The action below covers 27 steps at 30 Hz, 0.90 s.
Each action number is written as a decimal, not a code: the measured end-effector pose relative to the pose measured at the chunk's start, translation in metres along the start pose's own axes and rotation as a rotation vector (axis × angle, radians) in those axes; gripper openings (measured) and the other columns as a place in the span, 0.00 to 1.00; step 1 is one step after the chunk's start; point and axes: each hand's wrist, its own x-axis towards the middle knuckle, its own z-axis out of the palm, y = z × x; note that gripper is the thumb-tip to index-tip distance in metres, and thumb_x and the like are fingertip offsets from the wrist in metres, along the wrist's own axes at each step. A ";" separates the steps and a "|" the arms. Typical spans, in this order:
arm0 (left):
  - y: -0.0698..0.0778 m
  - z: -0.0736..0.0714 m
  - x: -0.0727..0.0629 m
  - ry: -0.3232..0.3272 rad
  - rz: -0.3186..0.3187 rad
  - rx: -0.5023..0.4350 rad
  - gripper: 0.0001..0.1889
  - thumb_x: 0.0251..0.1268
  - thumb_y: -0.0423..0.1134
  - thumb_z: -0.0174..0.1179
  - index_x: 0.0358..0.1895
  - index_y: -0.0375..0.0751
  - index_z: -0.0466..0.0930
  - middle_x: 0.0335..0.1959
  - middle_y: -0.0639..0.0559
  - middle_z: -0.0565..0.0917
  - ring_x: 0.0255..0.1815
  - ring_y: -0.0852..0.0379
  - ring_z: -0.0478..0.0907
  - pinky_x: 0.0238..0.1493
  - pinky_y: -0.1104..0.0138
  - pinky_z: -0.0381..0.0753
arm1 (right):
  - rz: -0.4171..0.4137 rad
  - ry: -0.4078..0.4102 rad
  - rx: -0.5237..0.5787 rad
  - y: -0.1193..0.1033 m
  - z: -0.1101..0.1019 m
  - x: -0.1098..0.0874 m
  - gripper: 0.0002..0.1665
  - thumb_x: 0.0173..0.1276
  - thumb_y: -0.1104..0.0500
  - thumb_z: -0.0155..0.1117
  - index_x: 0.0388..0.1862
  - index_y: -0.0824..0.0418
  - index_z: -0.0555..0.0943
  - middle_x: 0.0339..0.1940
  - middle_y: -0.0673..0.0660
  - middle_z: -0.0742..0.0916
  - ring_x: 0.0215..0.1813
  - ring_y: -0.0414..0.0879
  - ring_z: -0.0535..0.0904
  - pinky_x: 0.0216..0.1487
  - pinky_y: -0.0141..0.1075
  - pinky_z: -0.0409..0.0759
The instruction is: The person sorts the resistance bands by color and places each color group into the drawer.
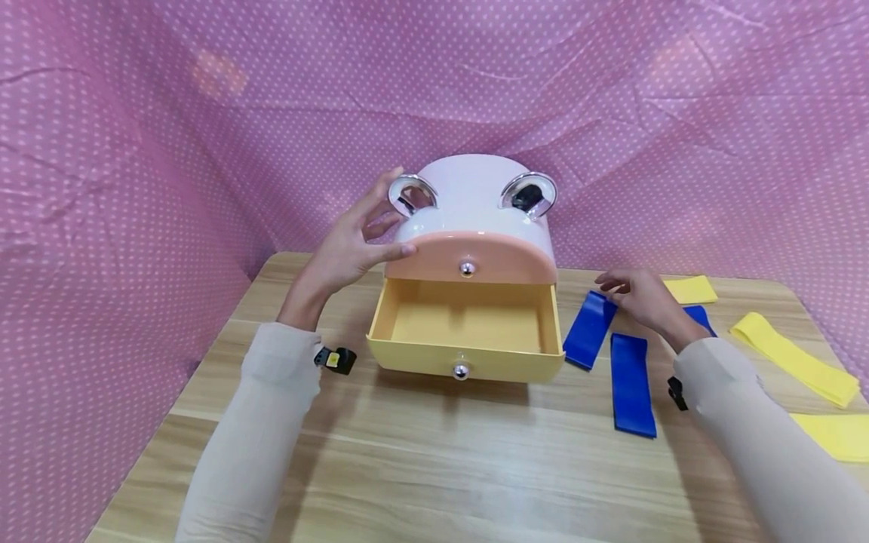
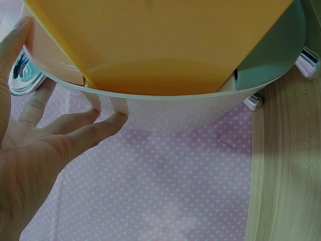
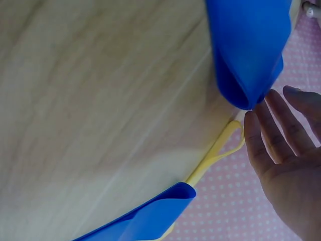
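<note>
A white desktop drawer box with two round silver-rimmed ears stands at the back of the table. Its peach upper drawer is closed; the yellow lower drawer is pulled out, with nothing visible inside. My left hand rests on the box's left side, thumb at the peach front and fingers spread along the white wall. Right of the box, my right hand has loosely bent fingers at the far end of a flat blue loop band. In the right wrist view its fingertips meet the band's edge.
Another blue band lies nearer the front; a third is partly hidden behind the right hand. Yellow bands lie farther right, one by the table's back edge. Pink dotted cloth hangs behind and beside the wooden table.
</note>
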 end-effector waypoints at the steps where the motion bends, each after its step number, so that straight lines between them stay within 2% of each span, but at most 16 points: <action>1: 0.000 0.000 0.000 0.000 0.000 -0.001 0.55 0.61 0.34 0.76 0.82 0.81 0.53 0.86 0.53 0.57 0.79 0.44 0.69 0.71 0.57 0.81 | 0.001 -0.002 -0.001 0.001 0.001 0.001 0.22 0.80 0.72 0.51 0.69 0.70 0.77 0.66 0.75 0.81 0.67 0.73 0.76 0.67 0.66 0.80; 7: 0.000 0.000 0.000 -0.002 0.001 -0.002 0.55 0.61 0.34 0.76 0.82 0.81 0.52 0.87 0.53 0.56 0.79 0.43 0.69 0.70 0.56 0.82 | -0.010 -0.014 -0.009 0.004 0.003 0.006 0.23 0.78 0.73 0.51 0.69 0.71 0.77 0.64 0.77 0.82 0.64 0.73 0.78 0.65 0.65 0.82; 16: 0.000 0.000 -0.001 0.003 0.002 -0.002 0.55 0.61 0.33 0.76 0.82 0.79 0.52 0.86 0.52 0.60 0.79 0.43 0.69 0.72 0.55 0.80 | -0.026 -0.013 -0.043 0.001 0.006 0.007 0.23 0.75 0.74 0.55 0.67 0.70 0.78 0.58 0.76 0.83 0.56 0.68 0.81 0.59 0.61 0.87; 22: 0.000 0.001 -0.001 0.004 0.004 -0.003 0.55 0.61 0.32 0.76 0.83 0.78 0.52 0.86 0.53 0.59 0.79 0.43 0.70 0.71 0.57 0.81 | -0.015 -0.020 -0.045 -0.002 0.007 0.005 0.24 0.76 0.74 0.54 0.69 0.69 0.77 0.58 0.75 0.82 0.55 0.65 0.81 0.58 0.58 0.87; 27: 0.001 0.001 -0.001 0.006 0.001 -0.006 0.55 0.61 0.32 0.76 0.82 0.78 0.52 0.86 0.53 0.59 0.79 0.44 0.70 0.71 0.58 0.81 | -0.044 -0.017 -0.079 -0.005 0.003 0.001 0.23 0.76 0.73 0.52 0.66 0.69 0.79 0.57 0.77 0.82 0.52 0.65 0.82 0.46 0.48 0.88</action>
